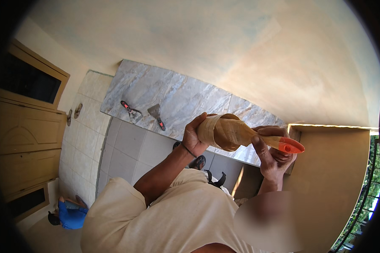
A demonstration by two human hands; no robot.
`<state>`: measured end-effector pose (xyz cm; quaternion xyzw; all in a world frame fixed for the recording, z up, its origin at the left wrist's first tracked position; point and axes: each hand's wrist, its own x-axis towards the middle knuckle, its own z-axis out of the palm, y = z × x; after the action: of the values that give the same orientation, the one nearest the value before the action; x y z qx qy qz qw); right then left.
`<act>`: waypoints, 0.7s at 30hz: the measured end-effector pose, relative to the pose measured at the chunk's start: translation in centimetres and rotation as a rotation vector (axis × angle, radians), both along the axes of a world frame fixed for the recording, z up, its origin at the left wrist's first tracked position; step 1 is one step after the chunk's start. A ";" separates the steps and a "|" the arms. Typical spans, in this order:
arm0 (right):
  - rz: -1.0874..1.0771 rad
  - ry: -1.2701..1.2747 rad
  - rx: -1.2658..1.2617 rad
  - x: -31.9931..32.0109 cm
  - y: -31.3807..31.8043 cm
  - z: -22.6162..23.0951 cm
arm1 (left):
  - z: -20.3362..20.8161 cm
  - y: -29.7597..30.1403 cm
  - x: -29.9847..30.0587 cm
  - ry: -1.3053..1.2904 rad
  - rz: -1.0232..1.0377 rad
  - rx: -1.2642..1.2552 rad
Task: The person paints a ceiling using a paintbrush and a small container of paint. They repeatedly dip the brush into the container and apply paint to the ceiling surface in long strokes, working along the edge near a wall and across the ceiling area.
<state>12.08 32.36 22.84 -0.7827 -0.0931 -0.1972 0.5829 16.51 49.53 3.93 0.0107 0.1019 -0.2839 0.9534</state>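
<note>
My left hand is wrapped round a small pale tub held tilted in front of me. Its inside looks brown; the contents cannot be made out well. In my right hand is a wide paintbrush with a yellowish handle that ends in orange-red. The thumb and fingers grip it along the handle. The brush's broad end lies over the tub's mouth, and its bristle tips are hidden from view.
Below my hands runs a grey marbled ledge. On it lie a putty knife and another tool with a red-black handle. A plastered wall rises behind. Wooden doors and a person in blue are at left.
</note>
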 end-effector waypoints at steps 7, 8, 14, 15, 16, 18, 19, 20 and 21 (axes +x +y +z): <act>0.112 -0.074 -0.218 0.5 0.5 -0.7 | -0.3 0.2 -0.4 0.001 0.006 0.001; 0.131 -0.057 -0.278 0.4 0.5 -0.5 | -0.3 0.2 -0.4 -0.011 -0.008 -0.021; 0.126 -0.113 -0.275 0.3 1.0 -1.0 | -0.3 0.3 -0.2 -0.029 -0.017 -0.028; 0.116 -0.119 -0.281 0.2 1.2 -0.8 | -0.4 0.5 -0.3 -0.023 -0.019 -0.027; 0.105 -0.126 -0.287 0.1 1.4 -0.8 | -0.4 0.7 -0.2 -0.026 -0.018 -0.029; 0.124 -0.138 -0.297 0.2 1.3 -0.9 | -0.4 0.7 -0.5 -0.021 -0.020 -0.033; 0.144 -0.147 -0.324 0.4 1.4 -1.0 | -0.7 0.8 -0.4 -0.026 -0.022 -0.030; 0.163 -0.160 -0.353 0.7 1.6 -0.9 | -0.6 0.9 -0.4 -0.025 -0.013 -0.022; 0.139 -0.151 -0.324 0.7 1.8 -0.8 | -0.7 0.9 -0.5 -0.023 -0.003 -0.014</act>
<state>12.80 34.14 22.01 -0.8410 -0.2208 -0.1970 0.4530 16.04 50.45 3.27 0.0074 0.0889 -0.2862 0.9540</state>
